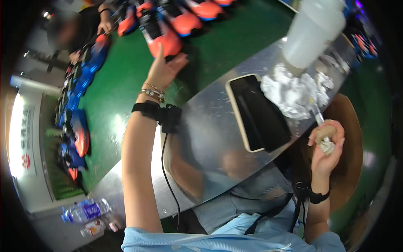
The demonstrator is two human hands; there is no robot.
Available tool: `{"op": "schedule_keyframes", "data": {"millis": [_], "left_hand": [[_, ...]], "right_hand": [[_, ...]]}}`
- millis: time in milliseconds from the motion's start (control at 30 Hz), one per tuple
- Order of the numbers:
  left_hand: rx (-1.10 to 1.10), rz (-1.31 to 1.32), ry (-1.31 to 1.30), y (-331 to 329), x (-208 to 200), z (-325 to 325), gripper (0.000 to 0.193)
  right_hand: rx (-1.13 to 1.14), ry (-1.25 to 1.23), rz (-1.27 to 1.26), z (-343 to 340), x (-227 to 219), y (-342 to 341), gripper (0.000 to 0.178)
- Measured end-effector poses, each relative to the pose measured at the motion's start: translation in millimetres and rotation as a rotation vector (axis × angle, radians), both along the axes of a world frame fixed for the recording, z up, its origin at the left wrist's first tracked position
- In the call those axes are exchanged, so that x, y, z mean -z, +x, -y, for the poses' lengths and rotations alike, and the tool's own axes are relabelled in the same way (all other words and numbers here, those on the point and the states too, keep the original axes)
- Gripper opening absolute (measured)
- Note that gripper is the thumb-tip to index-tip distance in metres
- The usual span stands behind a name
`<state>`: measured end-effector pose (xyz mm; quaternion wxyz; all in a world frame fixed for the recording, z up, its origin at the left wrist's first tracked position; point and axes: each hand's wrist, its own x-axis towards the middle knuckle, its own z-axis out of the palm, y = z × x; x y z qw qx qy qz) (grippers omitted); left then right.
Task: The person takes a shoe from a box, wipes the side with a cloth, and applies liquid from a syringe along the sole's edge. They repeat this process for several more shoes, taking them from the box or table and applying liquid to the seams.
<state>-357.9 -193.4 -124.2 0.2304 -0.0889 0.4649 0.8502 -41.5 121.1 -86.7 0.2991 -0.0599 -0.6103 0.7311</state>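
Observation:
My left hand (pixel 164 71) reaches up over the green surface, fingers stretched out and apart. It is at the toe of an orange-and-black sports shoe (pixel 167 41); whether it touches the shoe I cannot tell. My right hand (pixel 325 153) is curled around a small beige-and-white wad (pixel 326 145) at the right. A thin clear stick-like piece (pixel 317 114) rises just above those fingers, its lower end hidden. Beyond it, crumpled white paper (pixel 289 92) is heaped on the metal ledge (pixel 205 134).
A black-screened phone (pixel 256 113) in a pale case lies on the ledge, near a translucent white bottle (pixel 312 35). Blue-and-orange shoes (pixel 77 126) line the left side, where another person's hand (pixel 105 26) shows. A clear plastic bottle (pixel 88 210) lies lower left. A cable (pixel 168 180) hangs from my left wrist.

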Motion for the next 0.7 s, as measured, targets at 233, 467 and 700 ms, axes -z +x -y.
{"op": "schedule_keyframes", "data": {"millis": [233,467,700], "left_hand": [[-0.543,-0.161,-0.242,-22,8,0,0.057],[-0.101,-0.314,-0.085,182,-42,51,0.049],[-0.561,0.197,-0.008,486,-71,73,0.041]], "right_hand": [[-0.199,-0.05,-0.055,-10,-9,7,0.049],[-0.202,-0.095,-0.058,-21,-8,15,0.039],[-0.294,-0.102,-0.128,-20,-11,5,0.037]]}}
